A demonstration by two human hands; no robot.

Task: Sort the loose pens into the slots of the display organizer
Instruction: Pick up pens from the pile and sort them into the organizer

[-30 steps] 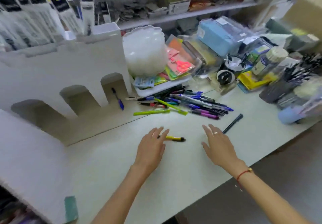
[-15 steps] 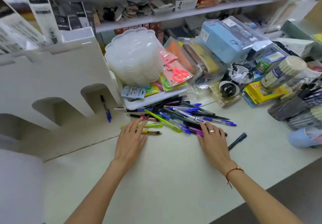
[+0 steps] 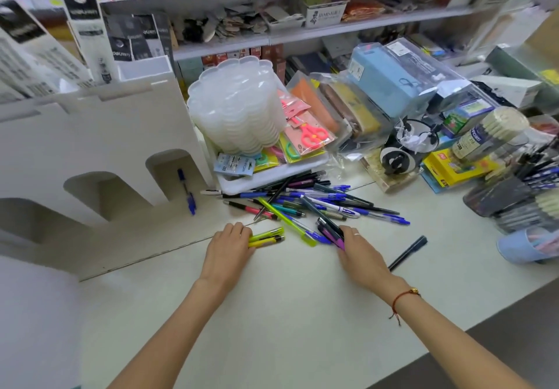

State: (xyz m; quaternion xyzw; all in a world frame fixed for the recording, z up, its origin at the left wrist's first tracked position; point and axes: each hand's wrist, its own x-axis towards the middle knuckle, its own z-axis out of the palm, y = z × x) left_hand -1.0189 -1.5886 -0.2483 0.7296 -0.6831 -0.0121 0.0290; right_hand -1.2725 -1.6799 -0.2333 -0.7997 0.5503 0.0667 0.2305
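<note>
A white display organizer point(image 3: 90, 134) with arched slots stands on the left of the counter. One blue pen point(image 3: 188, 193) lies in its rightmost slot. A pile of loose pens point(image 3: 320, 204) lies in the middle of the counter. My left hand point(image 3: 228, 249) grips the ends of two yellow-green pens point(image 3: 267, 237) at the pile's near left edge. On the pile's near right edge, my right hand point(image 3: 361, 252) has its fingertips curled over a purple pen point(image 3: 331, 235) and a dark one beside it. A black pen point(image 3: 408, 252) lies alone to the right of that hand.
A stack of clear plastic trays point(image 3: 236, 113) and packaged scissors point(image 3: 308, 131) sit on a white tray behind the pile. Boxes, a tape dispenser point(image 3: 394, 161) and pen holders point(image 3: 514, 195) crowd the right. Shelves run along the back. The counter edge point(image 3: 453, 340) is near right.
Both hands moved forward to the pen pile. The left hand pushed the yellow pen up beside a green one and now grips both. The right hand reached the purple pens.
</note>
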